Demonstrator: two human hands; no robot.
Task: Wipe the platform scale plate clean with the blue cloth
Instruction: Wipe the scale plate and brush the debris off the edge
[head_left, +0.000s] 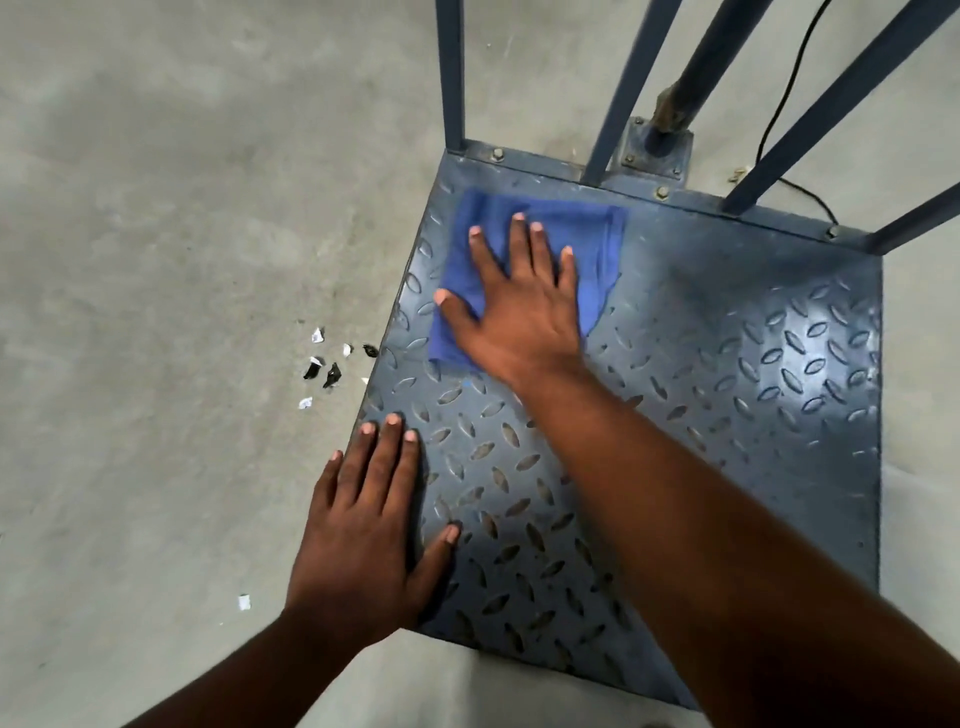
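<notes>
Right hand (519, 306) presses flat, fingers spread, on the blue cloth (587, 234) at the plate's (727, 415) far-left corner; left hand (363, 525), released, braces the near-left edge. Raised tread could snag the cloth, bunching it.

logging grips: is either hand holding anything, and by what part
Nothing is gripped. The right hand presses flat on the middle of the blue cloth; the left hand rests flat on the scale plate.
</notes>
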